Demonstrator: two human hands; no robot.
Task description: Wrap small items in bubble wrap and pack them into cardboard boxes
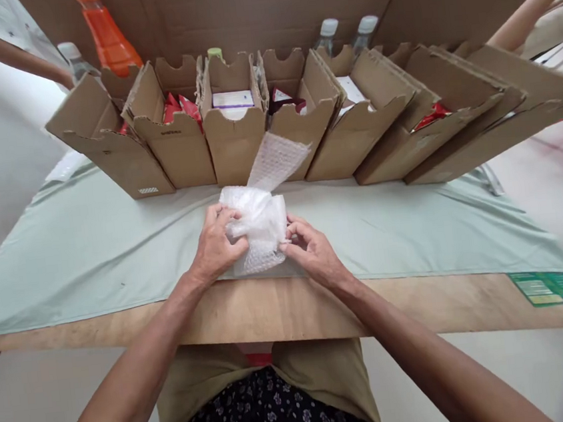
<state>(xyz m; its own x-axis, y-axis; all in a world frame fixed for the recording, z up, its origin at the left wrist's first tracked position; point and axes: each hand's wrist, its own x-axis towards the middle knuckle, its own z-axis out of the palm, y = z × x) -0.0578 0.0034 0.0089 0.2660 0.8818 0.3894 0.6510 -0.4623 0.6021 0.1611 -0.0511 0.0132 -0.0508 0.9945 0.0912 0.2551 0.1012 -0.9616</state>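
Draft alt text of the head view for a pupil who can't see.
A bubble-wrap bundle is in the grip of a left hand and right hand, over pale green cloth. Behind stands a row of open cardboard boxes.

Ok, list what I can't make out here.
All in the head view:
What, if anything, is inside the wrap: its cloudy layers and the left hand cover it.
The orange bottle's base: hidden behind the boxes; its cap is cut by the top edge.
The print on the green card: too small and blurred.
The rightmost box's far end: cut off by the right edge.
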